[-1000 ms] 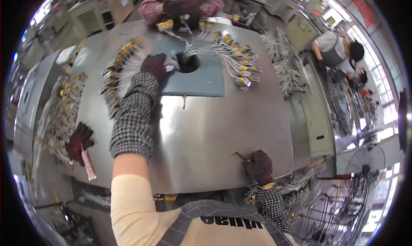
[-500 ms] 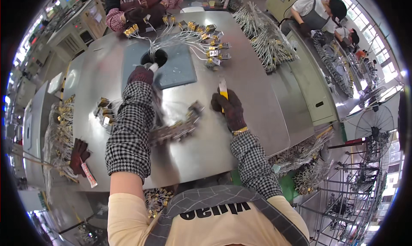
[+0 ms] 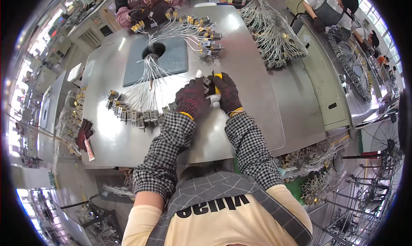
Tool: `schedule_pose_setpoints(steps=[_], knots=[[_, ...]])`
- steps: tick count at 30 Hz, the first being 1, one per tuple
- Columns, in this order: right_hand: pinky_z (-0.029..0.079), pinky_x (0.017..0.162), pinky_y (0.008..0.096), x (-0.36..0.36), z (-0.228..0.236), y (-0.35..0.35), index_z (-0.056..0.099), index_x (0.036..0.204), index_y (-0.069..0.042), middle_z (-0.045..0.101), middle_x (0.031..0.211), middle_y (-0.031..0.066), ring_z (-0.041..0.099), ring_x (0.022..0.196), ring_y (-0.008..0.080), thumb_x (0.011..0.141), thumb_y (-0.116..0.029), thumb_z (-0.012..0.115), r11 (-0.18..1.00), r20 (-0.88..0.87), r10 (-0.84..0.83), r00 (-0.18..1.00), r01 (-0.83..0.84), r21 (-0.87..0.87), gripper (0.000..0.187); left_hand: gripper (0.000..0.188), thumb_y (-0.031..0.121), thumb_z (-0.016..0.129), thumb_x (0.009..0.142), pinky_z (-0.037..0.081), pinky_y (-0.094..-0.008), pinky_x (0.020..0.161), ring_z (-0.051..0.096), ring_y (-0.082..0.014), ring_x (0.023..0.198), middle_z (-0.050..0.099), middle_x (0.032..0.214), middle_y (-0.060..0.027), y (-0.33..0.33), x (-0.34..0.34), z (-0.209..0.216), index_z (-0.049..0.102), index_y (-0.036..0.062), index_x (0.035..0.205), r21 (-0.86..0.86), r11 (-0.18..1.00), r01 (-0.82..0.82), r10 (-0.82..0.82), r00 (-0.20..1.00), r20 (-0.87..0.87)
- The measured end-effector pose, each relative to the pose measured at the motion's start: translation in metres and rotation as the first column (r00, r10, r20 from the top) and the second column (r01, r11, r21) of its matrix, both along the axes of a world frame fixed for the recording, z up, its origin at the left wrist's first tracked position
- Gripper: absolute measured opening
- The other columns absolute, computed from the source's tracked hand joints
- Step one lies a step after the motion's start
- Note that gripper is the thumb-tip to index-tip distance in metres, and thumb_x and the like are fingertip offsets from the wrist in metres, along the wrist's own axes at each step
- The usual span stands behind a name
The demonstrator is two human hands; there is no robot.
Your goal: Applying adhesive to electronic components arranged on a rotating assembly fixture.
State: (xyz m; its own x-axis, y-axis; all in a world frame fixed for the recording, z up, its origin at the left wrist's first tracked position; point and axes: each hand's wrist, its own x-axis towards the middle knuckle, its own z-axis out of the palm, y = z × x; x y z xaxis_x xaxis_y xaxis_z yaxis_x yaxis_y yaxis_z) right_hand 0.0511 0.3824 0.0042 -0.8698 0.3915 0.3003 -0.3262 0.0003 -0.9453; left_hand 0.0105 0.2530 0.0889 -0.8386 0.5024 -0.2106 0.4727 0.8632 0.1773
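Observation:
My gloved left hand (image 3: 189,98) is closed on a small grey metal block (image 3: 208,85) at the table's middle; white coverings show at its index fingertip and thumb. Beside it, my gloved right hand (image 3: 228,93) grips a yellow-handled flat-bladed tool (image 3: 218,77), blade pointing away from me and close to the block. White cables (image 3: 150,76) fan from a round dark hole (image 3: 158,51) in a grey pad (image 3: 176,65). Their near ends carry a curved row of metal blocks (image 3: 143,117). Another bundle (image 3: 176,31) spreads at the far side, with metal blocks and brass-coloured ends.
A spare dark glove (image 3: 84,133) and a white-red tube (image 3: 89,150) lie at the left table edge. Cable bundles are heaped at the far right (image 3: 274,36) and hang at the left (image 3: 71,117). Across the table, another person's gloved hands (image 3: 150,12) are close to the cables.
My left hand has come from the pad's hole back toward me and right, meeting my right hand. The near cables now lie fanned out. The right hand keeps the flat-bladed tool.

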Motion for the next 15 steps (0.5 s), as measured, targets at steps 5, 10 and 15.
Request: schedule_pose_setpoints(steps=[5, 10, 15], knots=[[0.053, 0.078, 0.0291, -0.004, -0.003, -0.004, 0.069, 0.101, -0.004, 0.063, 0.098, 0.0075, 0.063, 0.088, 0.0165, 0.089, -0.015, 0.063, 0.948, 0.197, 0.072, 0.978, -0.006, -0.317, 0.018, 0.096, 0.05, 0.066, 0.079, 0.051, -0.0439, 0.084, 0.061, -0.0289, 0.104, 0.057, 0.122, -0.0149, 0.0, 0.026, -0.019, 0.021, 0.0025, 0.15, -0.091, 0.996, 0.004, -0.031, 0.953, -0.301], [0.051, 0.073, 0.0259, 0.0, 0.0, -0.004, 0.066, 0.104, -0.003, 0.065, 0.089, 0.0055, 0.062, 0.081, 0.0123, 0.089, -0.021, 0.062, 0.959, 0.259, 0.044, 0.965, 0.031, -0.28, 0.024, 0.047, 0.035, 0.066, 0.085, 0.053, -0.0451, 0.077, 0.067, -0.0348, 0.089, 0.065, 0.102, -0.0179, -0.003, 0.02, -0.012, 0.053, 0.0013, 0.114, 0.109, 0.994, 0.011, 0.022, 0.953, -0.304], [0.05, 0.075, 0.0285, 0.006, 0.01, -0.003, 0.065, 0.107, -0.001, 0.066, 0.09, 0.0053, 0.061, 0.082, 0.014, 0.091, -0.022, 0.06, 0.993, 0.11, -0.057, 0.992, 0.068, -0.099, 0.027, 0.05, 0.045, 0.064, 0.086, 0.052, -0.046, 0.082, 0.066, -0.0358, 0.095, 0.066, 0.104, -0.0185, -0.003, -0.023, -0.009, 0.055, 0.004, 0.113, 0.107, 0.992, 0.069, -0.06, 0.994, -0.091]])
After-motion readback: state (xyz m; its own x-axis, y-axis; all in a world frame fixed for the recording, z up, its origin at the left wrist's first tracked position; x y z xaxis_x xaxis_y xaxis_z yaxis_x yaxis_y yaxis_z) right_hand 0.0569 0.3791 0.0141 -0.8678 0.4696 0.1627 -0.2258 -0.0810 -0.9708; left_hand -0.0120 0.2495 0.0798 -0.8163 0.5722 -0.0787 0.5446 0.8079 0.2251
